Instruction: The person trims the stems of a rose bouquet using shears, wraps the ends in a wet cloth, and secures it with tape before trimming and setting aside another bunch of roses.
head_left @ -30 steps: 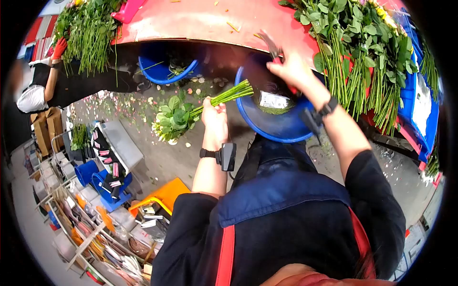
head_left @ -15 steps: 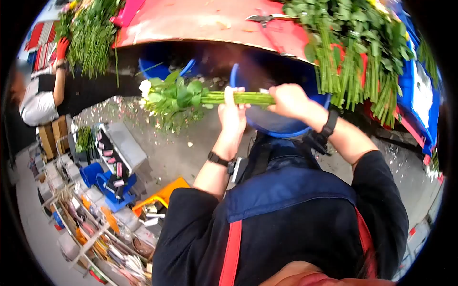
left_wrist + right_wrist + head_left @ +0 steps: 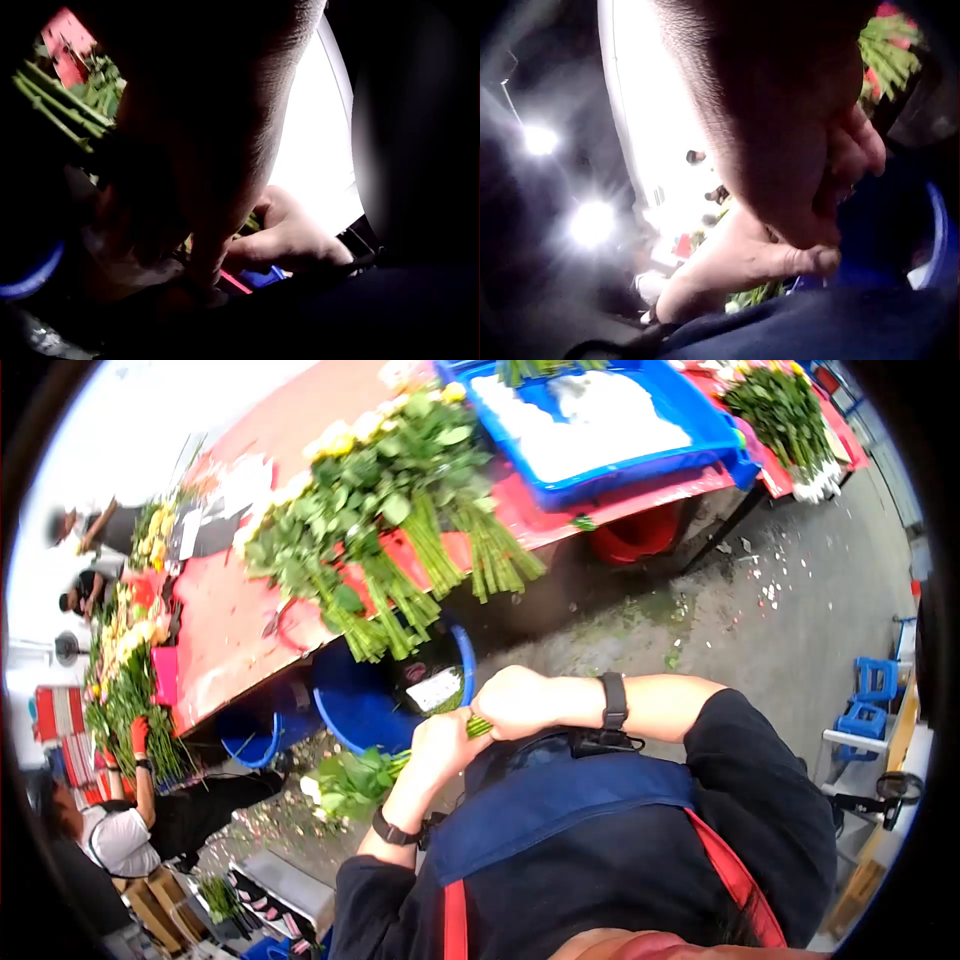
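In the head view the left hand (image 3: 441,744) grips the stems of a leafy bunch (image 3: 357,775), whose flower heads point down to the left. Close beside it, the right hand (image 3: 514,702) is curled round the stem end of that bunch, in front of the body. Only a short piece of green stem shows between the two hands. Both hands also appear near each other in the right wrist view, where much is dark and the stems are mostly hidden.
A blue bin (image 3: 360,705) stands just beyond the hands. Cut bunches (image 3: 385,520) overhang the red table (image 3: 225,630), with pruning shears (image 3: 275,622) beside them. A blue tray (image 3: 600,485) lies farther right. Another person (image 3: 120,830) works at the left.
The right hand has put down the shears and taken hold of the stems. The bunch has come close to the body, and the view has turned toward the right.
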`<state>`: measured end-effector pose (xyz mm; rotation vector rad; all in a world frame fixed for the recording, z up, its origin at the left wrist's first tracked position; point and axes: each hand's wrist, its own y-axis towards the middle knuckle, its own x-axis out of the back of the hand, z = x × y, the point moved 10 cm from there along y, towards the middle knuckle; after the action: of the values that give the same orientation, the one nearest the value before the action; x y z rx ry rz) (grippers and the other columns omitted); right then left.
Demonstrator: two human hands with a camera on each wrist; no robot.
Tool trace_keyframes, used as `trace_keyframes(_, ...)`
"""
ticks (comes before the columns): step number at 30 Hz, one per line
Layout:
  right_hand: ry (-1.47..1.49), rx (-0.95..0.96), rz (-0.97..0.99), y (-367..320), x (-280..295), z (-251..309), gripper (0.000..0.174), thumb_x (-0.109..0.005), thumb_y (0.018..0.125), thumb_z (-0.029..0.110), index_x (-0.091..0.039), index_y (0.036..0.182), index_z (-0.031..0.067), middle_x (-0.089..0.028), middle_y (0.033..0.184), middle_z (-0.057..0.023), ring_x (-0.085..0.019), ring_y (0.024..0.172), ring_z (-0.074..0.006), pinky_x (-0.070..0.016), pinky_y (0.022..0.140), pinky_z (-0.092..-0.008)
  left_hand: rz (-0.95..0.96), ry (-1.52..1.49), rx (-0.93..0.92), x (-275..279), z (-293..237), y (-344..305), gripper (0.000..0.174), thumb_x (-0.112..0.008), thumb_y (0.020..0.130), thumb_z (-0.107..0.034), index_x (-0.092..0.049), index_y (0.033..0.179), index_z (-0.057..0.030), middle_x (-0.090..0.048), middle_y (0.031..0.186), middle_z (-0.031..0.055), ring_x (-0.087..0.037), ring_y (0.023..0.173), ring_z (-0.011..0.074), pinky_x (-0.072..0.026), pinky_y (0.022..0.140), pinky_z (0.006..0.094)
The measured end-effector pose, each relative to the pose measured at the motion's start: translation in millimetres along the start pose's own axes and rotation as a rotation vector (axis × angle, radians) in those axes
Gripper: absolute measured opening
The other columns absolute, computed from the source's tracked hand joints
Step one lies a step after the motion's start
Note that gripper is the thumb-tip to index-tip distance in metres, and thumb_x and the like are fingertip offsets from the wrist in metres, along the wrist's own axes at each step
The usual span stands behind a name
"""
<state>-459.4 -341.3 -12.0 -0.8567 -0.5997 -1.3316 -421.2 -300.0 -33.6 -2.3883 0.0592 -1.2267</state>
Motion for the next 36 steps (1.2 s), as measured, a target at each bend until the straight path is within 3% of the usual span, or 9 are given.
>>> trace_keyframes(4,0.055,-0.054,-0.118,-97,49,-46,0.030,-0.071,0.069,0.028,-0.065,0.085,0.0043,-0.065,0.081,-0.0173,-0.064,0.079,-0.0366,-0.0516,0.069,-0.0451,0.147,-0.208,-0.027,-47,-84,40,0.039,-0.075,0.078,-0.036,-0.066,0.095,-0.0020,-0.068,0.079,0.0175,-0.069,0.075,0.0264,-0.0515,0.067,0.0358)
trace_keyframes(8,0.165,-0.039,-0.376,-189,126,-97,0.058,-0.075,0.070,0.030,-0.056,0.115,-0.0002,-0.061,0.101,-0.0194,-0.060,0.095,-0.0375,-0.0502,0.080,-0.0428,0.011,-0.378,-0.080,-43,-146,70,0.032,-0.075,0.082,-0.030,-0.067,0.095,-0.0015,-0.069,0.077,0.0082,-0.061,0.071,0.0104,-0.0500,0.067,0.0309)
trace_keyframes(12,0.213,-0.526,-0.589,-268,197,-207,0.018,-0.071,0.078,0.019,-0.070,0.078,0.0002,-0.068,0.075,-0.0126,-0.067,0.074,-0.0222,-0.0515,0.066,-0.0323,-0.043,-0.523,0.028,-29,-158,103,0.033,-0.075,0.084,-0.029,-0.059,0.077,-0.0005,-0.048,0.062,-0.0040,-0.040,0.060,0.0059,-0.0400,0.054,0.0271)
trace_keyframes(15,0.139,-0.285,-0.783,-291,245,-258,0.023,-0.072,0.077,0.007,-0.068,0.098,0.0007,-0.068,0.085,-0.0087,-0.065,0.081,-0.0171,-0.0515,0.074,-0.0304,0.033,-0.625,0.167,-33,-159,129,0.035,-0.075,0.084,-0.030,-0.054,0.070,-0.0050,-0.049,0.056,-0.0039,-0.042,0.050,0.0052,-0.0365,0.046,0.0253)
trace_keyframes(16,0.094,-0.343,-0.779,-296,253,-288,0.021,-0.071,0.078,0.007,-0.067,0.097,-0.0001,-0.069,0.088,-0.0088,-0.065,0.084,-0.0179,-0.0512,0.077,-0.0309,0.042,-0.653,0.165,-38,-155,141,0.034,-0.074,0.084,-0.030,-0.054,0.069,-0.0069,-0.052,0.056,-0.0028,-0.045,0.047,0.0059,-0.0367,0.045,0.0252)
trace_keyframes(17,0.122,-0.491,-0.709,-299,267,-310,0.019,-0.069,0.077,0.015,-0.070,0.090,0.0012,-0.068,0.081,-0.0166,-0.066,0.083,-0.0309,-0.0512,0.078,-0.0365,0.036,-0.655,0.184,-36,-157,150,0.034,-0.073,0.084,-0.030,-0.054,0.069,-0.0072,-0.052,0.055,-0.0027,-0.045,0.047,0.0060,-0.0366,0.045,0.0251)
trace_keyframes(23,-0.130,-0.750,-0.563,-333,338,-475,0.012,-0.062,0.072,0.014,-0.069,0.076,0.0047,-0.065,0.076,-0.0171,-0.064,0.076,-0.0331,-0.0492,0.070,-0.0404,0.074,-0.753,0.272,-31,-158,232,0.032,-0.071,0.084,-0.030,-0.057,0.069,-0.0056,-0.053,0.055,-0.0010,-0.048,0.049,0.0081,-0.0396,0.048,0.0261)
trace_keyframes(28,-0.223,-0.565,-0.316,-304,333,-562,0.016,-0.061,0.070,0.018,-0.070,0.078,0.0065,-0.066,0.080,-0.0167,-0.063,0.079,-0.0341,-0.0500,0.072,-0.0419,0.118,-0.841,0.337,-22,-177,297,0.033,-0.072,0.085,-0.029,-0.055,0.068,-0.0062,-0.052,0.055,-0.0018,-0.045,0.046,0.0074,-0.0365,0.044,0.0263)
trace_keyframes(36,-0.185,-0.679,-0.058,-270,285,-657,0.028,-0.066,0.068,0.026,-0.068,0.082,0.0008,-0.065,0.083,-0.0210,-0.063,0.081,-0.0376,-0.0496,0.075,-0.0451,0.106,-0.811,0.384,-6,-202,348,0.030,-0.072,0.085,-0.027,-0.056,0.073,-0.0052,-0.052,0.057,-0.0023,-0.045,0.051,0.0063,-0.0381,0.048,0.0256)
